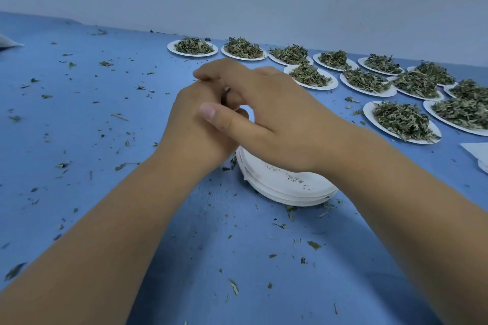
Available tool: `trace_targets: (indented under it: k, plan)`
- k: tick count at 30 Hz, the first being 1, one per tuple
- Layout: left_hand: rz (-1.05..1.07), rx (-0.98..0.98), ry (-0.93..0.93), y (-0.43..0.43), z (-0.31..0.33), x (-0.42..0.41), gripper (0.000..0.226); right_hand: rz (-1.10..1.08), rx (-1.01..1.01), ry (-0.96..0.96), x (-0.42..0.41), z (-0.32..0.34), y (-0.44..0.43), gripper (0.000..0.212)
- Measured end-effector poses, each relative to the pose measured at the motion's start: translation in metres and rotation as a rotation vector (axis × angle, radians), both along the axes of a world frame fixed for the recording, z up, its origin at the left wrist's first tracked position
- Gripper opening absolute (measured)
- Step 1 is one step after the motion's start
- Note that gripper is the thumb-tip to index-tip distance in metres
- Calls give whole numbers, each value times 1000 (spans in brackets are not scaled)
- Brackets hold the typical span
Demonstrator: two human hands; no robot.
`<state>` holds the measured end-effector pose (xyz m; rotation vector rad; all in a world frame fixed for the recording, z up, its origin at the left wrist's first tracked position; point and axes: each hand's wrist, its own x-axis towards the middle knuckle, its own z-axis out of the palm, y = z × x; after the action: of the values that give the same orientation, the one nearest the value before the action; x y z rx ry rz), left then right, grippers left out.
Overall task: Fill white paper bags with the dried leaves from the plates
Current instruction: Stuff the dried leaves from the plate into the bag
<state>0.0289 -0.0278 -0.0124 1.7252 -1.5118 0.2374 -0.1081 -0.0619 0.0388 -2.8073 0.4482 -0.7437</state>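
My left hand [194,129] and my right hand [280,116] meet in mid-air at the middle of the view. The right hand lies across the left, its thumb resting on the back of the left hand and its fingers touching the left fingers. Neither hand holds a leaf, plate or bag. Just below them stands a stack of empty white plates [287,188] with a few crumbs on top. Several white plates heaped with dried green leaves [404,120] line the back right of the blue table. Flat white paper bags [476,153] show at the right edge.
Loose leaf bits [124,165] are scattered over the blue table [79,119]. A white bag corner [8,42] shows at the far left edge. A pale wall [237,8] runs along the back of the table, close behind the filled plates.
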Motion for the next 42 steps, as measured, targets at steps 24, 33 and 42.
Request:
trace_targets:
  k: [24, 33, 42]
  plan:
    - [-233, -447, 1075, 15, 46, 67, 58, -89, 595, -184, 80, -11, -7, 49]
    - [-331, -229, 1004, 44, 47, 156, 53, 12, 1003, -419, 190, 2, -2, 40]
    - [122, -471, 1138, 99, 20, 302, 30, 81, 1108, -403, 340, -12, 18, 35]
